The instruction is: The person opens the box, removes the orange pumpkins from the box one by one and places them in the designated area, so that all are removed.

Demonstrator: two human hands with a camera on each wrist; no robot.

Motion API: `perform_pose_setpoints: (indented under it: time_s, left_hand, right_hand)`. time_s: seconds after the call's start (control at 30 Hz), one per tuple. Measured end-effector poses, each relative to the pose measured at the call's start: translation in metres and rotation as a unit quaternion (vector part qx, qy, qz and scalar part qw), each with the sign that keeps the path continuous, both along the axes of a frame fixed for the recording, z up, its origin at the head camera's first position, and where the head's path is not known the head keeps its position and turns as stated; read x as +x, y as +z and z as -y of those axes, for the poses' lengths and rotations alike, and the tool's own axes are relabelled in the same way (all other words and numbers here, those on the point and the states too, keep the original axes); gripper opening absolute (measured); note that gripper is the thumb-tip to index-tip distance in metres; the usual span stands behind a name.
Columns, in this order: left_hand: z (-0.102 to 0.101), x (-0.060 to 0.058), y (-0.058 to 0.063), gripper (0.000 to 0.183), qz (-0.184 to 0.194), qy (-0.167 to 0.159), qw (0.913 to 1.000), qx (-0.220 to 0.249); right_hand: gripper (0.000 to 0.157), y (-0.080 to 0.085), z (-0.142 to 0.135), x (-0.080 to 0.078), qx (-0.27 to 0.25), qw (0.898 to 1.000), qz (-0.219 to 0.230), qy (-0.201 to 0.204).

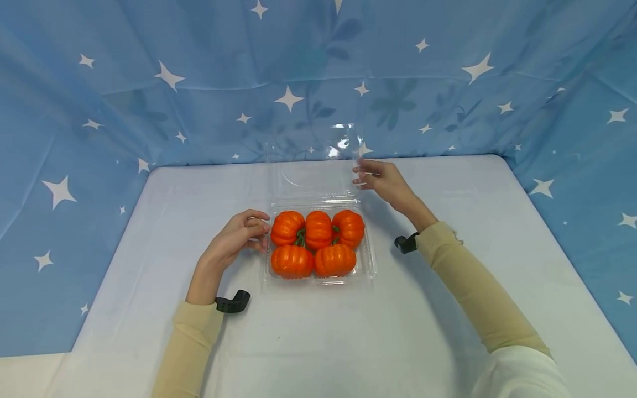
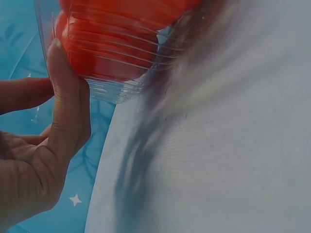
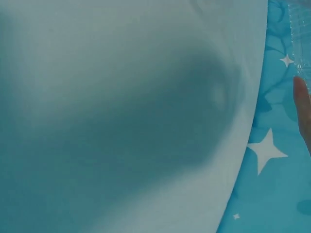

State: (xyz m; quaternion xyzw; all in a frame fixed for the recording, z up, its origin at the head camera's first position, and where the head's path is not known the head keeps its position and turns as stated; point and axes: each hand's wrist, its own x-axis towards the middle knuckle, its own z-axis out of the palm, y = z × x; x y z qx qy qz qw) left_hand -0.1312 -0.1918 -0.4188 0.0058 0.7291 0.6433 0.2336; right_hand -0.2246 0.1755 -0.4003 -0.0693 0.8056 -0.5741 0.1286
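Five pumpkins (image 1: pixel 318 230) sit in the tray (image 1: pixel 369 260); the left hand (image 1: pixel 230 239), relaxed, touches its left side; the right hand (image 1: pixel 387 179) pinches the lid (image 1: pixel 313 179) behind it, whose hinge (image 1: pixel 316 202) could crease if twisted.

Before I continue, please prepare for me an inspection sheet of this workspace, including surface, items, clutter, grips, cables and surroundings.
Surface: white-covered table, with shadows.
Job's things: clear container, holding five orange pumpkins, three in the far row, two in the near row; its clear lid stands raised at the far side.
Clutter: nothing seen.
Left grip: bare hand, fingers against the container's left wall.
Right grip: bare hand, fingertips at the lid's right edge; whether they pinch it, I cannot tell.
Cables: nothing seen.
Surroundings: blue cloth with white stars behind and at both sides.
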Motion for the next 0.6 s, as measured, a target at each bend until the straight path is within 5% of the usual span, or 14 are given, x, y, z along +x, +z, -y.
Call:
perform_pose_setpoints:
  time_s: [0.4, 0.6]
  left_hand:
    - [0.000, 0.001, 0.002, 0.040, -0.004, 0.001, 1.0000, 0.005]
    - [0.000, 0.001, 0.001, 0.039, -0.008, 0.001, 1.0000, 0.003]
  right_hand:
    - [0.047, -0.016, 0.000, -0.005, -0.040, 0.997, 0.065, -0.015]
    - [0.046, -0.023, 0.000, -0.007, -0.017, 0.995, 0.099, -0.026]
